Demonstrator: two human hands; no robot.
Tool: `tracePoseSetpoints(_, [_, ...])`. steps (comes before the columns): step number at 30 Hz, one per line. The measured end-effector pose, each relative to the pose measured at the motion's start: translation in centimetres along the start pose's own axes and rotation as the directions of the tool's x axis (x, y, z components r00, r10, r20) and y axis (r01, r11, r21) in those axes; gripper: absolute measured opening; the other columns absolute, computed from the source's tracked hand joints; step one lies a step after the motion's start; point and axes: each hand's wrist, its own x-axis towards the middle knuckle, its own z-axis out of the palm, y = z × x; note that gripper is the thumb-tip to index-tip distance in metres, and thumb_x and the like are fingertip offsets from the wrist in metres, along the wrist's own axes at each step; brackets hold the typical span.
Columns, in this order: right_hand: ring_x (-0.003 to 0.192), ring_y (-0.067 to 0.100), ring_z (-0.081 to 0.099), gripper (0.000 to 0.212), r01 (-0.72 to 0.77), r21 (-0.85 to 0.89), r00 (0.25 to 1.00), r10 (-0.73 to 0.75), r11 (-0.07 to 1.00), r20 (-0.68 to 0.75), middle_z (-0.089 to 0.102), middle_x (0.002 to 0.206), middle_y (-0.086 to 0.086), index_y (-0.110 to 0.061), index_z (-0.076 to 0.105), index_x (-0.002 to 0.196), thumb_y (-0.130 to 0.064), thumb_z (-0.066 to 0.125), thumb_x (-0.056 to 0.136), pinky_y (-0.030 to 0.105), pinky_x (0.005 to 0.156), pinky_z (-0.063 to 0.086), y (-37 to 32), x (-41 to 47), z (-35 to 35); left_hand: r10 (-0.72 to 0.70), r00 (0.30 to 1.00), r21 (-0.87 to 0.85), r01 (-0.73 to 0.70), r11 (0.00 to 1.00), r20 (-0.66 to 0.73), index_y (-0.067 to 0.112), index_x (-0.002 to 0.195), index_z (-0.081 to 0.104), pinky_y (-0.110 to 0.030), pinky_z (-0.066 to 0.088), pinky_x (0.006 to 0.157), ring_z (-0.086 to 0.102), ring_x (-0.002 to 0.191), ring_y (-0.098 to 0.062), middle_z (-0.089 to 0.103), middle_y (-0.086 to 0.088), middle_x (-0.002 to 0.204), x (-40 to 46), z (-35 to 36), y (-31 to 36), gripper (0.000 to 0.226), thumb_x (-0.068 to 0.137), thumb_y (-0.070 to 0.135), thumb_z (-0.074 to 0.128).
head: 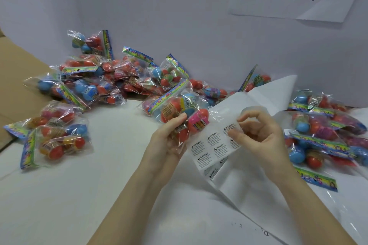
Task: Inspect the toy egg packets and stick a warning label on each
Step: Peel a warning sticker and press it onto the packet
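At frame centre, the left hand grasps a clear plastic packet of coloured toy eggs, while the right hand pinches a warning label on the white sticker sheet just right of it.

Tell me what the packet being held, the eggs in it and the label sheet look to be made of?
The packet in the left hand looks like thin clear plastic film: glossy, crinkled, see-through. Its eggs seem hard glossy plastic, judging by their smooth bright shells. The label sheet appears to be shiny white backing paper, probably waxed, carrying printed stickers.
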Motion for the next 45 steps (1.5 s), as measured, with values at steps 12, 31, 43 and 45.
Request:
tracePoseSetpoints(12, [0.055, -0.002, 0.062, 0.03, -0.13, 0.067, 0.991, 0.127, 0.989, 0.043, 0.07, 0.06, -0.007, -0.022, 0.071, 0.073, 0.008, 0.066, 0.072, 0.009, 0.046, 0.04, -0.67, 0.18, -0.76, 0.028, 0.999, 0.039, -0.029, 0.999, 0.039, 0.017, 0.075, 0.078, -0.018, 0.056, 0.065, 0.07, 0.071, -0.008, 0.074, 0.0, 0.084, -0.45, 0.1, 0.41, 0.017, 0.064, 0.022, 0.065])
tracePoseSetpoints(31, [0.062, 0.018, 0.063, 0.03, 0.09, -0.336, 0.992, -0.114, 0.938, -0.053, 0.066, 0.061, -0.025, -0.031, 0.064, 0.068, -0.002, 0.075, 0.071, 0.023, 0.06, 0.049, -0.78, -0.32, -0.14, 0.02, 1.0, 0.054, -0.02, 0.998, 0.001, 0.024, 0.066, 0.077, -0.018, 0.054, 0.067, 0.068, 0.065, -0.003, 0.073, 0.006, 0.075, -0.56, 0.11, 0.41, 0.013, 0.063, 0.023, 0.065])
tracePoseSetpoints(43, [0.064, -0.001, 0.066, 0.03, -0.039, -0.159, 0.999, 0.035, 0.987, -0.025, 0.07, 0.064, -0.016, -0.028, 0.069, 0.074, 0.002, 0.072, 0.072, 0.009, 0.057, 0.047, -0.43, 0.05, -0.54, 0.031, 0.999, 0.079, -0.033, 0.996, 0.03, 0.024, 0.069, 0.077, -0.012, 0.053, 0.059, 0.067, 0.065, -0.001, 0.073, 0.007, 0.077, -0.64, 0.21, 0.36, 0.014, 0.061, 0.025, 0.066])
tracePoseSetpoints(45, [0.061, -0.003, 0.065, 0.029, -0.062, -0.102, 0.998, 0.06, 0.993, -0.024, 0.07, 0.063, -0.016, -0.025, 0.07, 0.074, 0.004, 0.071, 0.072, 0.006, 0.055, 0.044, -0.56, 0.1, -0.53, 0.033, 0.999, 0.076, -0.035, 0.996, 0.021, 0.024, 0.068, 0.077, -0.013, 0.053, 0.059, 0.067, 0.064, -0.001, 0.073, 0.007, 0.077, -0.64, 0.2, 0.37, 0.014, 0.06, 0.024, 0.065])
